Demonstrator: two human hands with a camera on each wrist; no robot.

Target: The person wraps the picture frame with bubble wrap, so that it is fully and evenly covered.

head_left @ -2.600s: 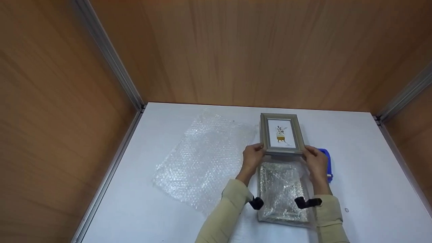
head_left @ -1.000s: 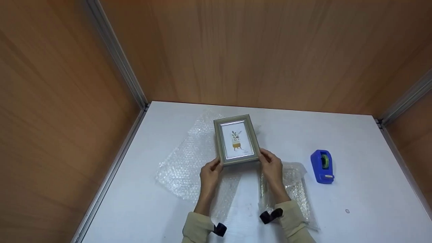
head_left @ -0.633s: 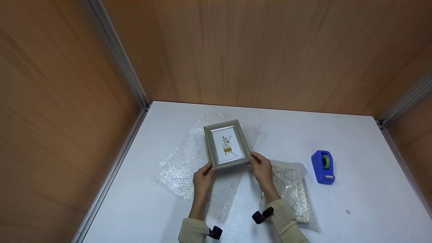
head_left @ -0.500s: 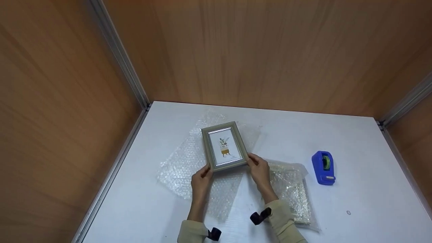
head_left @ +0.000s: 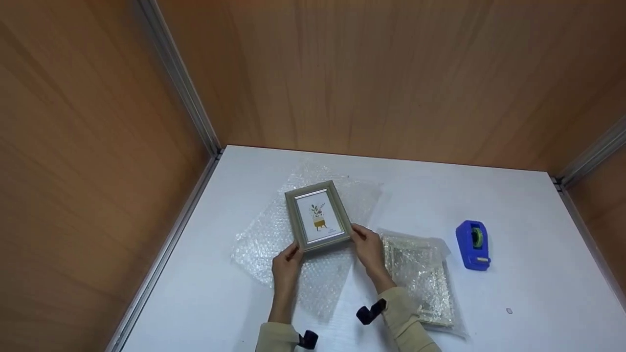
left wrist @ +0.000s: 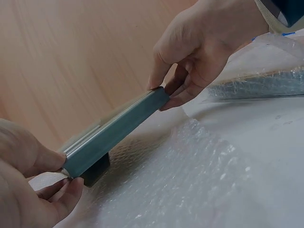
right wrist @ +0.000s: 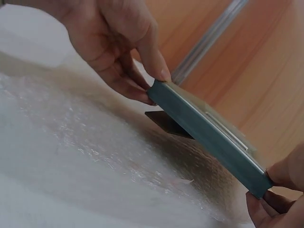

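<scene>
A grey-green picture frame [head_left: 319, 215] with a potted-plant print faces up between my hands, over a sheet of bubble wrap [head_left: 264, 239]. My left hand [head_left: 286, 266] pinches its near left corner, thumb on top and fingers beneath. At the near right corner my right hand [head_left: 369, 249] pinches it the same way. Both wrist views show the frame's near edge [left wrist: 116, 133] tilted above the wrap, and a dark flap [right wrist: 168, 124], likely its stand, hangs under it.
Right of the hands lies another frame packed in bubble wrap [head_left: 420, 278]. Farther right stands a blue tape dispenser [head_left: 473, 244]. A small clear scrap [head_left: 509, 311] is on the white table [head_left: 528, 234]. Wood panels [head_left: 381, 78] enclose the back and sides.
Both hands have carried the picture frame left from above the wrapped frame to over the bubble wrap sheet, turning it slightly. The wrapped frame and tape dispenser show more fully.
</scene>
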